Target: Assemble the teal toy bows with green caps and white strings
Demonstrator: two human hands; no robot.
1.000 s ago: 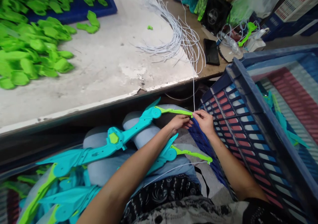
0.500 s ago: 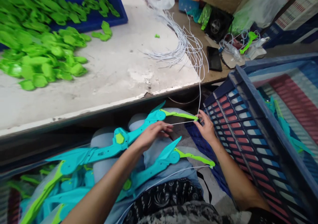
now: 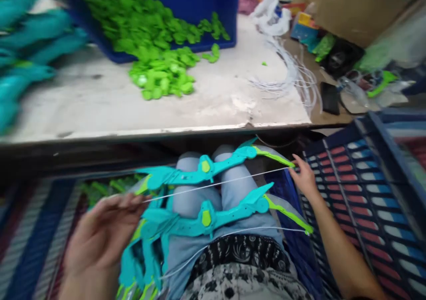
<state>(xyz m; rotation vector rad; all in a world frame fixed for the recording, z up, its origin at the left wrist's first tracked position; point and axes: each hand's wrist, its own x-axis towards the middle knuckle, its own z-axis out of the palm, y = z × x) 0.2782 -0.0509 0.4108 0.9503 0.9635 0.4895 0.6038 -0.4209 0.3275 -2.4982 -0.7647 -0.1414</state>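
Observation:
A turquoise toy bow (image 3: 229, 162) with lime-green limbs lies across my knees. My right hand (image 3: 303, 175) pinches the green tip at its right end, where a white string (image 3: 216, 184) is attached. The string runs taut to the left, and my left hand (image 3: 106, 229) pinches it with closed fingers near the bow's left limb. Closer to my body lies a second turquoise bow (image 3: 229, 215), whose own white cord (image 3: 246, 230) hangs loose across my lap. More turquoise bow parts (image 3: 133, 260) are stacked under and beside my left hand, partly hidden by it.
A white worktable (image 3: 213, 113) spans the front, with a blue bin (image 3: 219, 29) spilling green pieces (image 3: 163, 76). Turquoise parts (image 3: 36, 33) are piled far left. A bundle of white strings (image 3: 299, 78) rests near the table's right corner. A dark blue slatted crate (image 3: 353, 193) stands right.
My left hand has moved left along the bow, drawing the string out across it. The string no longer rises to the table bundle. My view has swung left.

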